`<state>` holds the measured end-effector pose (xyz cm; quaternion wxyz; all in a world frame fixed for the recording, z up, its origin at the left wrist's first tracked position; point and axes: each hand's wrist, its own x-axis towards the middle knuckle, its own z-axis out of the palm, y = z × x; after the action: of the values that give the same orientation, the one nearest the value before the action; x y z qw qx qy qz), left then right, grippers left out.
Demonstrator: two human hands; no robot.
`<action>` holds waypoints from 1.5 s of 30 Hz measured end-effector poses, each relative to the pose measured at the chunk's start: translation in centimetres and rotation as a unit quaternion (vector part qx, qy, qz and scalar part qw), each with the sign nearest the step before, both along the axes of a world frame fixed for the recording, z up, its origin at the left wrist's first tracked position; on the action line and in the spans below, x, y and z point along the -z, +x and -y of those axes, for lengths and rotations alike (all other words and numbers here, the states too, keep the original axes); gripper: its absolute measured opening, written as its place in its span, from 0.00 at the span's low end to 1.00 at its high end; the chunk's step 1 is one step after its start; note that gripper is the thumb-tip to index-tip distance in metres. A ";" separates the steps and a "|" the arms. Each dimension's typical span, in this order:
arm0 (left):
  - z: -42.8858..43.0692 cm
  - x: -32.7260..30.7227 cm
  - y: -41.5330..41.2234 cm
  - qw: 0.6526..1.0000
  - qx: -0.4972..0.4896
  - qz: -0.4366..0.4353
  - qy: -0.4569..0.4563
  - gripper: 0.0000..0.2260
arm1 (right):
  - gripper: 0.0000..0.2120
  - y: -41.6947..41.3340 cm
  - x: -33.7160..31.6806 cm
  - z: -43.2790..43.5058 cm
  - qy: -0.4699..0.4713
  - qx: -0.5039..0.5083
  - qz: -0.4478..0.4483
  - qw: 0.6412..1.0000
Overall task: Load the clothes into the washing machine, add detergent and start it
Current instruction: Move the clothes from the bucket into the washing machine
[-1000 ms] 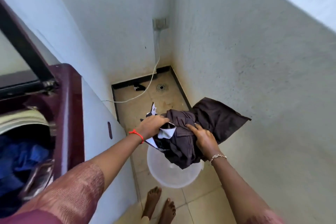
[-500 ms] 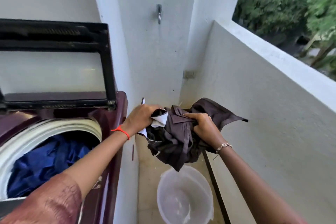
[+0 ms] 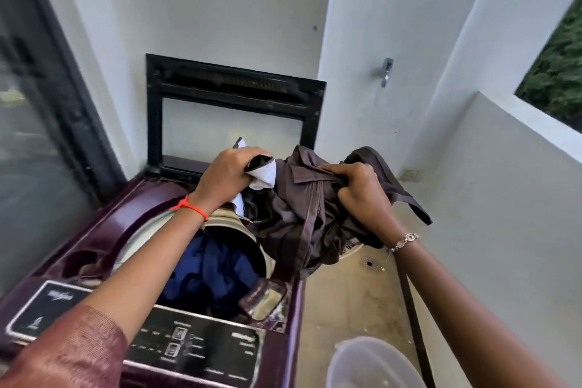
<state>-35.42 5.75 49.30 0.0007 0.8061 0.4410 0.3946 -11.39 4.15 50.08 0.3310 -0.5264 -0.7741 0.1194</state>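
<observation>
**Both hands carrying one bundle above the machine.** Your left hand grips a white cloth piece together with the left end of the dark brown crumpled garment. Your right hand is curled tight round the garment's right end. The garment's long axis runs left to right between your two hands. Its loose folds hang down over the right rim of the round drum opening in the maroon top-loading washing machine. The garment's far right flap hangs clear of the machine, above the beige tiled floor.

The drum opening lies below and to the left of the garment, and your left hand is the nearer one to it. Dark blue clothes lie in the drum, and the black-framed glass lid stands raised at the far side.

The step in hand appears to be loading. The garment needs to travel left and down, with your right hand following, so that no flap is left outside the rim. A translucent plastic bucket stands on the floor, near right.
</observation>
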 end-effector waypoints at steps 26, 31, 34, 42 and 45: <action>-4.0 25.0 -21.8 0.792 -0.005 -0.317 -0.521 0.45 | 0.39 -24.0 24.3 -1.8 -0.386 -0.007 0.158 0.909; -3.2 27.8 -21.2 0.720 0.035 -0.369 -0.587 0.59 | 0.42 -24.8 28.3 -1.1 -0.458 -0.042 0.246 0.853; -3.1 29.0 -20.7 0.704 0.041 -0.395 -0.588 0.60 | 0.50 -25.0 29.9 -0.7 -0.476 -0.044 0.314 0.820; -3.3 29.9 -20.2 0.698 0.039 -0.389 -0.600 0.61 | 0.55 -23.8 28.9 -2.3 -0.536 -0.079 0.271 0.796; -3.5 29.3 -20.7 0.708 0.052 -0.320 -0.628 0.59 | 0.44 -23.0 27.0 -3.4 -0.508 -0.053 0.181 0.840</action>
<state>-56.12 9.22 19.97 0.3858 0.7194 0.5180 -0.2555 -34.42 7.53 23.10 -0.1361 -0.5910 -0.6776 0.4160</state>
